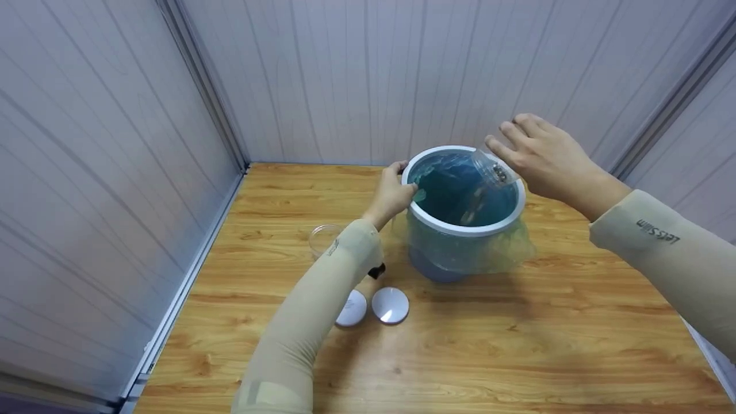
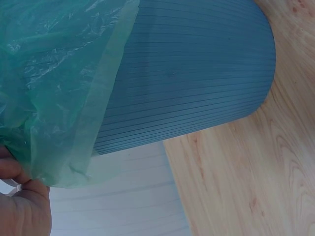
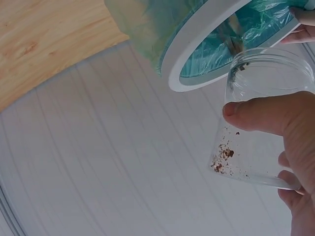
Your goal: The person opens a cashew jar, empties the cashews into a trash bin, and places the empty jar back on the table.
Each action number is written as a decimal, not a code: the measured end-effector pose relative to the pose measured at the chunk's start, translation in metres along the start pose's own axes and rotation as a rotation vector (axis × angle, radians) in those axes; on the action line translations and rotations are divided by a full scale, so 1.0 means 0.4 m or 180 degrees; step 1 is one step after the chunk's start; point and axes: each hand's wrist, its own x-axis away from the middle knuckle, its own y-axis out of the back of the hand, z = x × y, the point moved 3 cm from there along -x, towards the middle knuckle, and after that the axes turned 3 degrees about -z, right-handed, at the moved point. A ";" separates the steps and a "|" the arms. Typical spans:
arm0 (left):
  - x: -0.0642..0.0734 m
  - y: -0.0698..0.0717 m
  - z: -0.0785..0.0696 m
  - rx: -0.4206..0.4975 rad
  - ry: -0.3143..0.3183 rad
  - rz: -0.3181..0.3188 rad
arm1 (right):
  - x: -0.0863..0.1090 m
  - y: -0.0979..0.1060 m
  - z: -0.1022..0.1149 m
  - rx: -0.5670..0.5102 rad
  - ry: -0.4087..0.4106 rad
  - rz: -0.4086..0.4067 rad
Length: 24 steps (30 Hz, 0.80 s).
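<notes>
A blue ribbed bin [image 2: 197,59] with a white rim [image 1: 463,231] stands on the table, lined with a thin green plastic bag [image 1: 494,253] folded over its outside. My left hand [image 1: 393,198] grips the rim at its left side, thumb towards the inside. Above the bin's right side, my right hand [image 1: 543,158] holds a clear jar [image 3: 261,157] tipped mouth-down towards the opening. Blurred brownish bits [image 1: 474,204] fall from it into the bag. Reddish-brown crumbs [image 3: 225,153] cling inside the jar near its base.
Two round white lids [image 1: 390,305] lie on the wooden table [image 1: 552,356], one partly behind the left sleeve. Another clear container [image 1: 323,227] and a small black object [image 1: 376,271] are beside that forearm. Pale panel walls [image 1: 356,80] enclose the back and sides.
</notes>
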 end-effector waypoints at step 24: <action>0.003 0.005 0.001 -0.0038 -0.0025 0.0027 | 0.044 -0.041 -0.055 -0.1517 -0.1599 0.0389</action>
